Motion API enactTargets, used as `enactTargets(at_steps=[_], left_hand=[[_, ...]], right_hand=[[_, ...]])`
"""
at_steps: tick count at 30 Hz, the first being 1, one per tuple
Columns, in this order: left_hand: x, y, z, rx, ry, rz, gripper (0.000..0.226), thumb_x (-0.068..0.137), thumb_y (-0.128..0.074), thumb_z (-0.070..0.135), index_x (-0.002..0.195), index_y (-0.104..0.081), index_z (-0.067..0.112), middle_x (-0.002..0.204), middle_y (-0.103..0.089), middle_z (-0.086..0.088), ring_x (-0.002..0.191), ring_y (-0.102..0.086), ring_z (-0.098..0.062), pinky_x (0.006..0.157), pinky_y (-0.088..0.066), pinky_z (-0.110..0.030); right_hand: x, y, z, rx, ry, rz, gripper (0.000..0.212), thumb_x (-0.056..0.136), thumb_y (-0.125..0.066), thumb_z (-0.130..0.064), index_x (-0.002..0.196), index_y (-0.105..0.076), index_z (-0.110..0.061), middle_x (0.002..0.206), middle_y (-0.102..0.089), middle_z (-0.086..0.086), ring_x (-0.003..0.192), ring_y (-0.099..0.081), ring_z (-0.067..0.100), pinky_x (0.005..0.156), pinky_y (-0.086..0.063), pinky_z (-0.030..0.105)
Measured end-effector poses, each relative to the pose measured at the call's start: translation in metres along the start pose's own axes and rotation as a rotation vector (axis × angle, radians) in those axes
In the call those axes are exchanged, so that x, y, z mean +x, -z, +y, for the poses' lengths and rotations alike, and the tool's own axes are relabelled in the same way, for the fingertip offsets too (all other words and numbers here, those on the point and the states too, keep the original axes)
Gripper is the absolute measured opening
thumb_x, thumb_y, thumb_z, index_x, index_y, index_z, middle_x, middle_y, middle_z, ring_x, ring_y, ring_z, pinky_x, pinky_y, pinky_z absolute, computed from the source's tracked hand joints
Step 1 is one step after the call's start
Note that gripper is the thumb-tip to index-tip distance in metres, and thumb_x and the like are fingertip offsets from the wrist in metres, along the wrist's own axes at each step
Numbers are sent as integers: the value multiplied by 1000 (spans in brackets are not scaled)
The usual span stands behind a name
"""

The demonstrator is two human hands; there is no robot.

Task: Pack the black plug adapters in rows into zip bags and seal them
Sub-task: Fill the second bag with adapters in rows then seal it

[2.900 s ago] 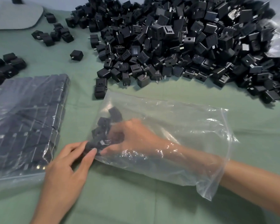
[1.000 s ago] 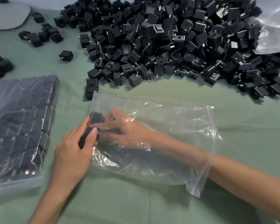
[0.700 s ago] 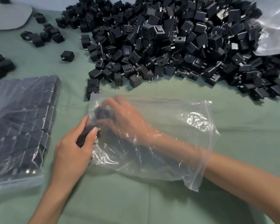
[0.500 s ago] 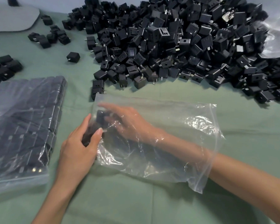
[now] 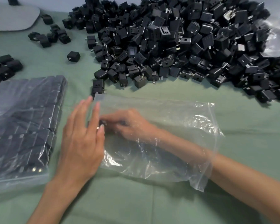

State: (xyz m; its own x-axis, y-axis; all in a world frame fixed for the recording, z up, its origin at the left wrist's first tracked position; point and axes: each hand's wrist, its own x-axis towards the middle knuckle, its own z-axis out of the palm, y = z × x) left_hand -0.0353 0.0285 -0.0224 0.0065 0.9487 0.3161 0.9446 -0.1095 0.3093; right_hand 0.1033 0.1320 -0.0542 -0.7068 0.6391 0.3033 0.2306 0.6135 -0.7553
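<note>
A clear zip bag [image 5: 181,120] lies on the green cloth, its open mouth to the right. My right hand [image 5: 129,125] is deep inside it, forearm through the mouth, fingers curled round a few black plug adapters [image 5: 103,123] at the bag's closed left end. From outside, my left hand [image 5: 82,139] rests flat against that end with straight fingers. The adapters in the bag are mostly hidden by both hands. A big heap of loose black plug adapters [image 5: 176,42] fills the far side of the table.
A filled bag of adapters in rows [image 5: 23,123] lies at the left. Small clusters of loose adapters [image 5: 50,36] sit at the far left, a single one [image 5: 73,56] apart. Another clear plastic bag [image 5: 276,33] is at the far right. A grey pad [image 5: 13,16] is top left.
My left hand has let go of the adapters it held through the bag; its fingers are now straight along the bag's end. My right hand has shifted slightly lower inside the bag.
</note>
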Motion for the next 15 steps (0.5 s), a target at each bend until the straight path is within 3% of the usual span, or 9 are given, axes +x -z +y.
enactTargets(at_steps=[2, 4, 6, 8, 10, 15], left_hand=[[3, 0, 6, 33, -78, -149, 59, 100, -24, 37, 150, -27, 7, 157, -27, -8, 145, -21, -19, 118, -8, -29], [5, -3, 6, 41, -50, -246, 69, 96, -10, 51, 154, -9, 12, 161, -13, -1, 147, -6, -8, 118, 1, -23], [6, -8, 1, 90, -50, -285, 74, 90, 2, 58, 151, 11, 17, 160, 8, 3, 146, 12, -4, 117, 10, -22], [9, -9, -5, 137, -79, -330, 74, 87, 10, 63, 144, 29, 21, 156, 27, 4, 142, 26, -3, 116, 16, -24], [12, -9, -10, 195, -110, -387, 73, 86, 14, 67, 135, 43, 21, 149, 42, 4, 138, 36, -3, 115, 19, -26], [12, -7, -11, 206, -128, -407, 77, 85, 10, 72, 135, 43, 23, 146, 46, 7, 135, 39, 0, 112, 21, -22]], right_hand=[[-1, 4, -1, -54, 39, -91, 56, 69, -49, 17, 119, -65, -2, 121, -65, 16, 108, -62, 24, 91, -49, 28], [-1, 8, 0, -51, 90, -196, 56, 66, -49, 23, 119, -61, 9, 128, -55, 27, 119, -53, 34, 102, -39, 19], [0, 10, -3, -86, 89, -263, 63, 68, -48, 24, 130, -50, 11, 142, -40, 29, 134, -39, 34, 112, -26, 16], [-1, 10, -5, -165, 81, -291, 71, 72, -47, 20, 141, -34, 11, 151, -26, 28, 143, -23, 35, 120, -15, 30], [-3, 13, -6, -228, 75, -318, 73, 75, -50, 15, 143, -23, 13, 152, -19, 30, 145, -17, 36, 118, -5, 24], [-17, 24, -16, -103, -151, -344, 59, 93, -46, 8, 146, -19, 8, 155, -19, 23, 145, -21, 28, 118, -13, 23]])
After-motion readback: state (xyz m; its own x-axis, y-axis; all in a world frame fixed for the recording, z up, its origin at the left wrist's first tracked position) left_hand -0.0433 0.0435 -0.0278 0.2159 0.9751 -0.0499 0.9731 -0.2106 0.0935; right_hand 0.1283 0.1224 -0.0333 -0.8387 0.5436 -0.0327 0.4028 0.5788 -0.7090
